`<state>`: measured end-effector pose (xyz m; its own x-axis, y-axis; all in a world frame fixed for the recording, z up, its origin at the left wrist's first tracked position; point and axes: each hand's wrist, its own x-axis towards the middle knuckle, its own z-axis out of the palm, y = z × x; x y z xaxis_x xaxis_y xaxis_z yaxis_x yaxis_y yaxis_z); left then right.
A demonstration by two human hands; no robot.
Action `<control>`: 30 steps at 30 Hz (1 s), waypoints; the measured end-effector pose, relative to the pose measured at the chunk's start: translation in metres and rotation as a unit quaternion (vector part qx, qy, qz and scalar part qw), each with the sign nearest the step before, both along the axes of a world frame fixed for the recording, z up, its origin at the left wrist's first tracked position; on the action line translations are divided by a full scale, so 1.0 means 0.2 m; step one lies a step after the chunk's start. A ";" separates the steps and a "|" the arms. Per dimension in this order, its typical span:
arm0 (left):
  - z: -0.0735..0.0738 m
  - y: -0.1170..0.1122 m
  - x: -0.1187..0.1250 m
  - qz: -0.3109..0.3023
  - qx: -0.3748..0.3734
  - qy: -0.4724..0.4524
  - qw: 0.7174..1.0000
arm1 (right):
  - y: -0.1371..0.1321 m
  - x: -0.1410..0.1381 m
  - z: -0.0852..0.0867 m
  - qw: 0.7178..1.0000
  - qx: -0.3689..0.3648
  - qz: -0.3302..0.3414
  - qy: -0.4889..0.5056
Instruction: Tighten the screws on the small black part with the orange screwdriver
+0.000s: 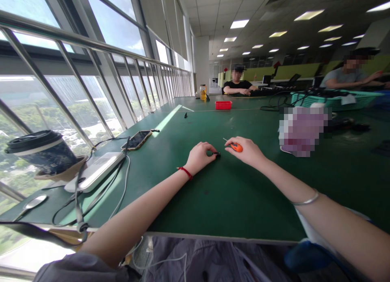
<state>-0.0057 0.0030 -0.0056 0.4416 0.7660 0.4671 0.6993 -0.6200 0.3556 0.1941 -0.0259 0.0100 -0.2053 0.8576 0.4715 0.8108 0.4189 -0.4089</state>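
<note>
While your coffee cup [41,152] stands far left with the phone [137,139] beyond it, your left hand [199,156] rests on the green table [228,192], pinching a small black part [217,154]. Just right of it, your right hand [247,151] is closed around an orange-handled screwdriver [236,147].

Green table [231,192] beside tall railed windows [91,71].

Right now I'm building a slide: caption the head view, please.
Left hand holds a small black part on the green table; right hand grips an orange-handled screwdriver.
</note>
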 end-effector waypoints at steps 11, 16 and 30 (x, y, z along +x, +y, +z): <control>0.04 -0.06 0.02 -0.047 0.051 0.011 0.998 | 0.00 -0.03 -0.01 0.997 -0.012 0.024 -0.077; 0.04 -0.07 0.03 -0.046 0.051 0.013 0.998 | 0.00 -0.03 -0.01 0.995 -0.011 0.030 -0.092; 0.06 -0.08 0.02 -0.042 0.008 -0.003 0.999 | 0.00 -0.02 0.00 0.995 -0.019 0.050 -0.086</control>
<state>-0.0015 -0.0131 0.0058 0.5015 0.7189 0.4814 0.6426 -0.6820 0.3491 0.1895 -0.0268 0.0094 -0.3650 0.8458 0.3891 0.8254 0.4873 -0.2850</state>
